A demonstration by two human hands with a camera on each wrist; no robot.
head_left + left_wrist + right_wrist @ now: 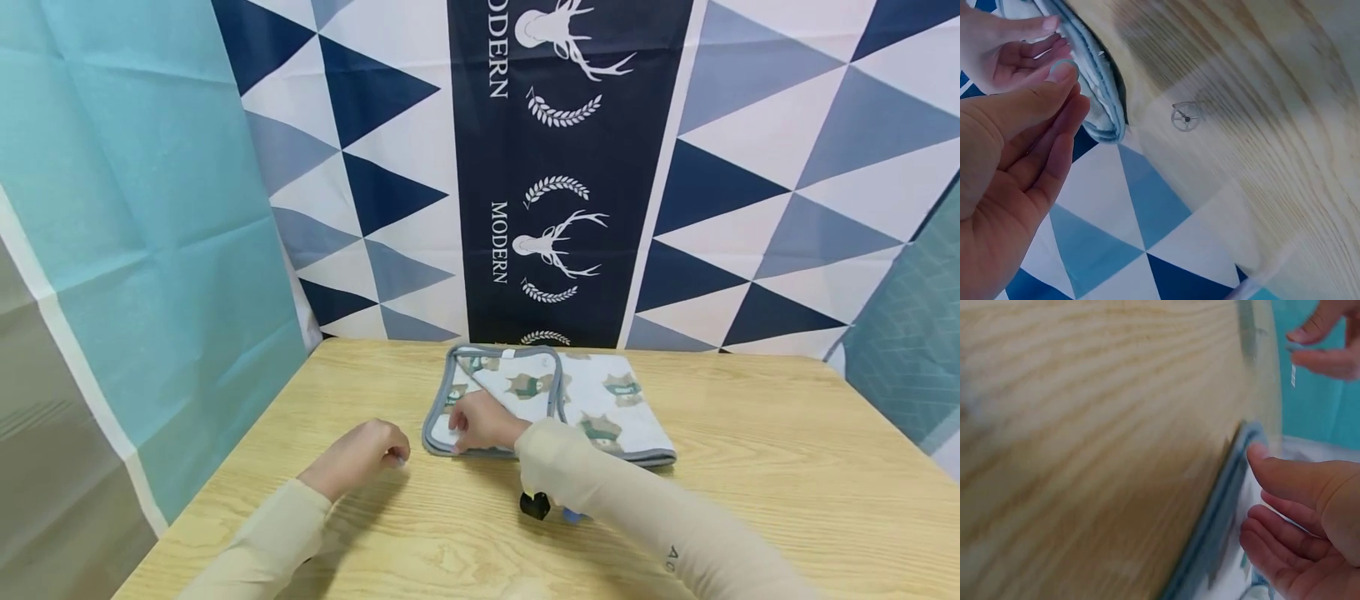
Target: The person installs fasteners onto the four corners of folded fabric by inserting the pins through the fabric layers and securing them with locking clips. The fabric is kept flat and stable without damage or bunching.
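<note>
The folded white cloth with grey edging and a brown-green print [536, 406] lies just below the head view's centre. Your right hand [483, 419] is open at its lower-left edge; your left hand [362, 454] curls, contents unclear. Best align the layered edges before pressing.

I face a light wood-grain table [757, 450]. Behind the table I see a backdrop [750, 167] of navy, grey-blue and white triangles, its dark middle panel [555, 154] printed with white stag heads [536, 245], leafy sprigs [550, 294] and sideways "MODERN". A teal curtain [165, 225] with a white stripe [75, 350] hangs left of the table; patterned teal fabric [903, 342] hangs to its right.
</note>
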